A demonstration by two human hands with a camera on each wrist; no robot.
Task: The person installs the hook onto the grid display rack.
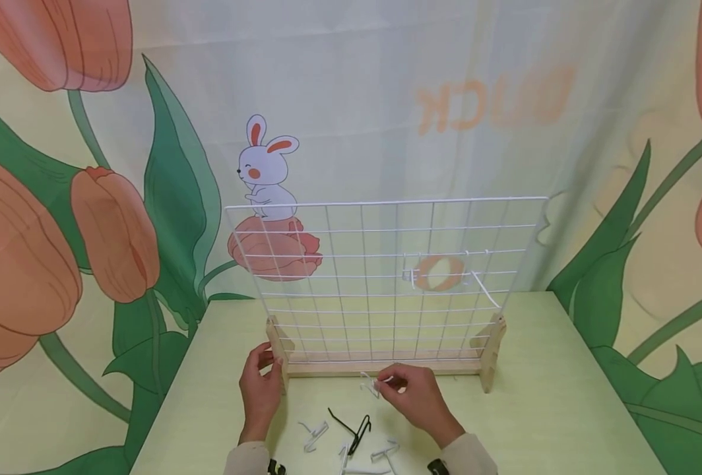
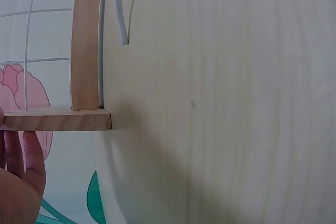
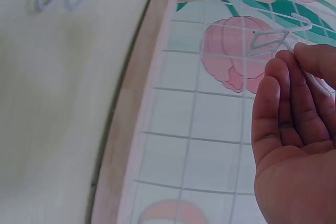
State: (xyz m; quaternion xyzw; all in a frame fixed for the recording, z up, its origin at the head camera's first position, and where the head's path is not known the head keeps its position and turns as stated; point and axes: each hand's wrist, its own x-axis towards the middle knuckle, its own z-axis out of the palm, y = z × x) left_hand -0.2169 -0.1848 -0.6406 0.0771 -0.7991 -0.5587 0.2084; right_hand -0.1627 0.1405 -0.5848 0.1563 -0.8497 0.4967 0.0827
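A white wire grid panel (image 1: pixel 339 276) stands in a wooden stand (image 1: pixel 381 369) on the table. My left hand (image 1: pixel 261 386) holds the stand's left wooden side piece (image 2: pixel 58 120), fingers bent against it; the thumb side is partly cut off in the left wrist view. My right hand (image 1: pixel 413 394) pinches a white wire hook (image 3: pixel 270 40) between thumb and fingertips, just in front of the grid's lower middle. Two white hooks hang on the grid: one (image 1: pixel 410 277) right of the middle, another (image 1: pixel 485 290) near the right edge.
Between the forearms lie a black hook (image 1: pixel 358 435), a white hook (image 1: pixel 314 435) to its left, another white hook (image 1: pixel 385 451) to its right, and more white wire (image 1: pixel 344 458) at the lower edge. A printed curtain (image 1: pixel 351 119) hangs behind the table (image 1: pixel 196 409).
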